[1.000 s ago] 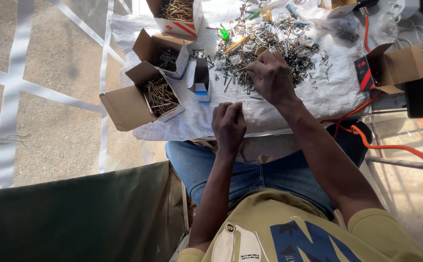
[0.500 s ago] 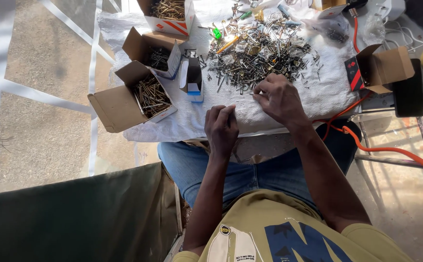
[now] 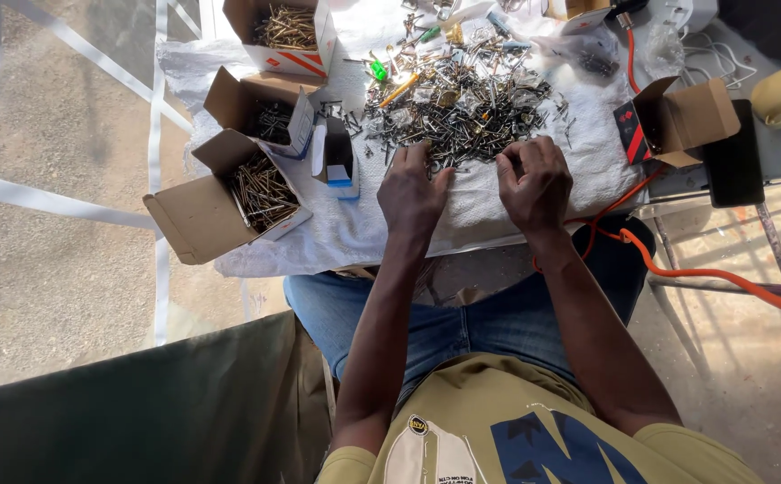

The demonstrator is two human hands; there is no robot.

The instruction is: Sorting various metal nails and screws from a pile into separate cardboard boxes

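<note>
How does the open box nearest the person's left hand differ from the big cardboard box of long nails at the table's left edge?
The small open box stands upright on its end, white and blue outside and dark inside; its contents cannot be made out. The big cardboard box lies flat, plain brown, flaps spread, showing a heap of long nails. The small one is far narrower, and sits closer to the left hand. Both rest open on the white cloth.

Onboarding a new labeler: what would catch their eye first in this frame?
First, the heap of mixed screws and metal bits on the white cloth, with the left hand and right hand at its near edge. Next, the open cardboard boxes of screws along the cloth's left side. Then the orange cable trailing off to the right.
</note>
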